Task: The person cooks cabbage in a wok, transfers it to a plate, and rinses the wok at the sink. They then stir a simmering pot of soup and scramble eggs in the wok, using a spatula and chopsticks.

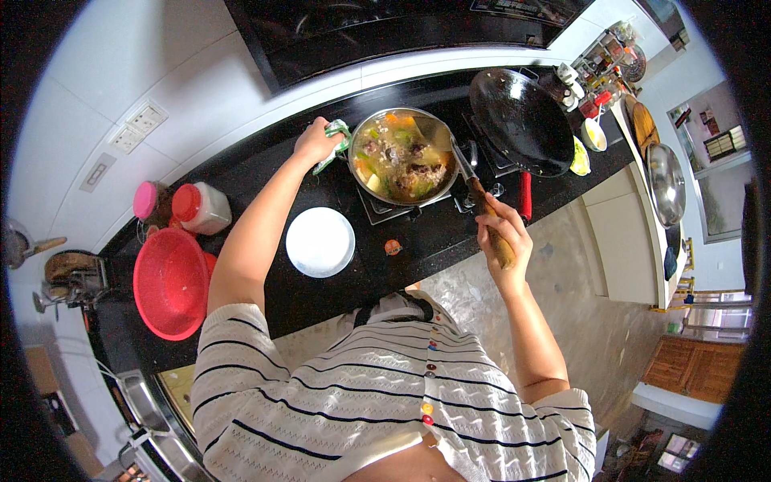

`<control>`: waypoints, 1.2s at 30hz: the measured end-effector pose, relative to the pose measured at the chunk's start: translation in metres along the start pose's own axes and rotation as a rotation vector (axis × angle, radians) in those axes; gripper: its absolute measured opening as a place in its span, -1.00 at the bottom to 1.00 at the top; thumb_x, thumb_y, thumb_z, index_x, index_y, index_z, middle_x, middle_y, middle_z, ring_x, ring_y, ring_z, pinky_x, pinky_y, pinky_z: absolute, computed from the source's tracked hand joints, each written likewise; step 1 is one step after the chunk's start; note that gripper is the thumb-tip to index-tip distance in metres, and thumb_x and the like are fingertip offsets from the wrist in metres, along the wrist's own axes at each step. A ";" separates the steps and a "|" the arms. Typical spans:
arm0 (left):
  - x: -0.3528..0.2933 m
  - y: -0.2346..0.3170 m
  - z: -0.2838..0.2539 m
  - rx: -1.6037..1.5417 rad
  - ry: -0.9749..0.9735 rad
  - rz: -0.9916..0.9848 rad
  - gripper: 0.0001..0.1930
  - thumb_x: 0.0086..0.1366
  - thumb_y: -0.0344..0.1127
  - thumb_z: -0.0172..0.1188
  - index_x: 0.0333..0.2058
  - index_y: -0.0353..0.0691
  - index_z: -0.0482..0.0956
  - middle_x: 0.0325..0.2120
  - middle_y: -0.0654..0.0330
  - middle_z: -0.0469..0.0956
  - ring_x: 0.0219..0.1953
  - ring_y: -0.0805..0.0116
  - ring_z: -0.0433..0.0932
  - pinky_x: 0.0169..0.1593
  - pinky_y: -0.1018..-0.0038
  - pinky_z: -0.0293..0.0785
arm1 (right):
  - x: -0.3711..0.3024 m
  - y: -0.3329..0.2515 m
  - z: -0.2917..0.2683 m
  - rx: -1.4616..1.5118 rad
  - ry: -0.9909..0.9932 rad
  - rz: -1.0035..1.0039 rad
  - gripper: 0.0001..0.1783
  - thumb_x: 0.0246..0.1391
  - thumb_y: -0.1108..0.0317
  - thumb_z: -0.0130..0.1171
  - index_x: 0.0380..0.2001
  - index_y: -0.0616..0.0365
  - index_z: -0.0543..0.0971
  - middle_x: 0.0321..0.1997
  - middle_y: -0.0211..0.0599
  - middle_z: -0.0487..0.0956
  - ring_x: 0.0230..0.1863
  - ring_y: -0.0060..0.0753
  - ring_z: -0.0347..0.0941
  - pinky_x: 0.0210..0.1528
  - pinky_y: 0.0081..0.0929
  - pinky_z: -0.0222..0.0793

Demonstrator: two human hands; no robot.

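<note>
Now | left hand [317, 142]: clenched on cloth [339, 148] at stew [392, 163] pot's [401, 203] edge | right hand [506, 238]: wrapped round spatula handle [478, 193]

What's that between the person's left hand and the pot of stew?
In the head view, a green-and-white cloth lies between the left hand and the pot's left side.

My left arm [250, 233] reaches forward, my left hand [316, 144] (the farther of the two) gripping with bent fingers; my right arm [536, 341] extends too, right hand [509, 239] curled into a grip.
</note>
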State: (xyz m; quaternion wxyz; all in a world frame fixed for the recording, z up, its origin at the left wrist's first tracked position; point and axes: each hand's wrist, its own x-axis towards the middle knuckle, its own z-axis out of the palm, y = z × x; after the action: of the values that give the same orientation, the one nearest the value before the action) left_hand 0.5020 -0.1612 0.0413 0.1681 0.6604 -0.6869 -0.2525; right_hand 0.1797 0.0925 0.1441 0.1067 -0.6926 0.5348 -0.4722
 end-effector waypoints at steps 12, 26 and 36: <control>0.002 0.001 0.000 0.024 -0.021 -0.021 -0.42 0.05 0.08 0.22 -0.10 -0.27 0.40 -0.18 -0.08 0.53 -0.10 0.00 0.53 -0.07 0.25 0.43 | 0.017 -0.001 0.006 -0.025 0.011 -0.004 -0.78 -0.17 0.63 0.23 -0.35 0.21 0.58 -0.06 -0.08 0.54 -0.09 -0.23 0.53 -0.06 -0.46 0.43; 0.003 -0.001 -0.001 0.015 -0.031 -0.009 -0.45 0.05 0.07 0.23 -0.14 -0.27 0.42 -0.22 -0.06 0.55 -0.14 0.01 0.54 -0.09 0.23 0.45 | 0.007 0.030 0.024 0.267 0.288 0.362 -0.90 0.08 0.49 0.16 -0.31 0.27 0.55 -0.04 -0.06 0.55 -0.01 -0.31 0.48 0.09 -0.43 0.33; 0.001 0.000 0.000 0.019 -0.013 -0.011 -0.45 0.04 0.07 0.24 -0.14 -0.25 0.42 -0.21 -0.03 0.54 -0.13 0.04 0.54 -0.08 0.24 0.44 | 0.005 0.014 0.014 0.073 0.218 0.173 -0.93 0.02 0.57 0.17 -0.36 0.25 0.55 -0.19 -0.10 0.55 -0.02 -0.24 0.50 0.04 -0.41 0.36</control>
State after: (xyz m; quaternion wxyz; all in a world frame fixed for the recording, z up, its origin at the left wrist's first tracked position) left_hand 0.5019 -0.1623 0.0412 0.1559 0.6641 -0.6867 -0.2512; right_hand 0.1814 0.0779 0.1303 0.1135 -0.5841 0.5832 -0.5530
